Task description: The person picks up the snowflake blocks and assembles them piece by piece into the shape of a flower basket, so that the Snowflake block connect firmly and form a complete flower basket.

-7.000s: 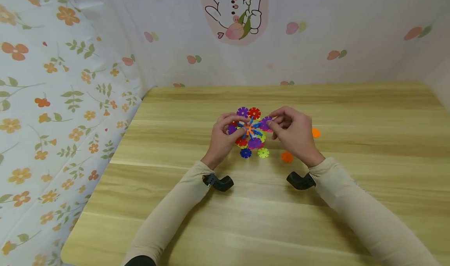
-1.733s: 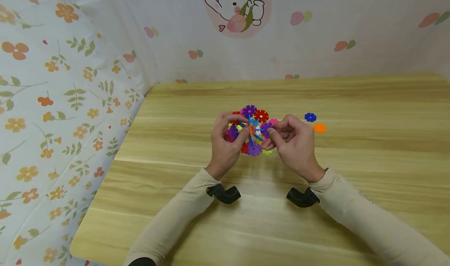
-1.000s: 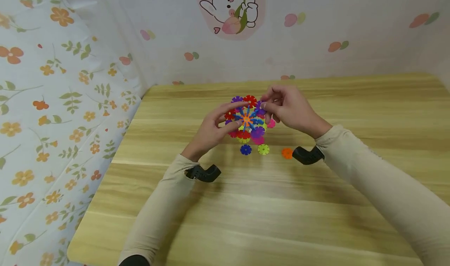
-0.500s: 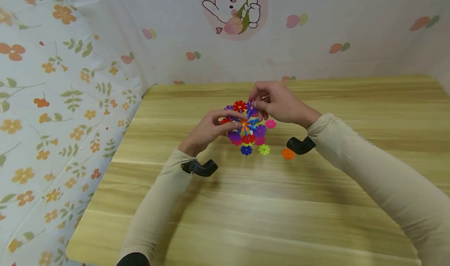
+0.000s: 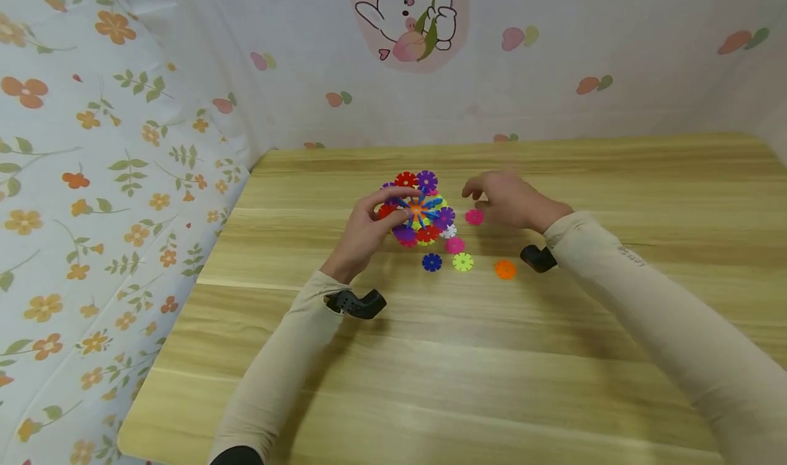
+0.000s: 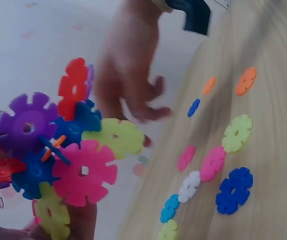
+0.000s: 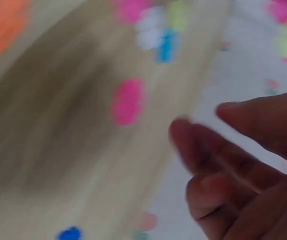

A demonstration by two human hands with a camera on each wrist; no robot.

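My left hand (image 5: 364, 234) holds a cluster of notched plastic discs (image 6: 85, 171), which look like snowflake building discs. Red, purple, pink and yellow-green discs stick out around blue ones, and a small orange disc (image 5: 416, 209) sits at the centre, facing me. The cluster is raised above the table. To its right, apart from it, hangs my right hand (image 5: 512, 199) with loosely bent fingers. In the right wrist view nothing lies between its thumb and fingers (image 7: 183, 140). A loose pink disc (image 5: 474, 217) lies on the table just below that hand.
Loose discs lie on the wooden table (image 5: 430, 383): dark blue (image 5: 432, 263), yellow-green (image 5: 463, 262), orange (image 5: 505, 269), white (image 5: 449, 231) and another pink (image 5: 455, 246). In the left wrist view a second orange disc (image 6: 209, 85) lies farther off. A patterned curtain (image 5: 295, 76) borders the far side.
My right hand pinched a purple disc against the cluster's edge; now it has let go and moved right. The purple disc stays on the cluster, which has shifted slightly left with my left hand.
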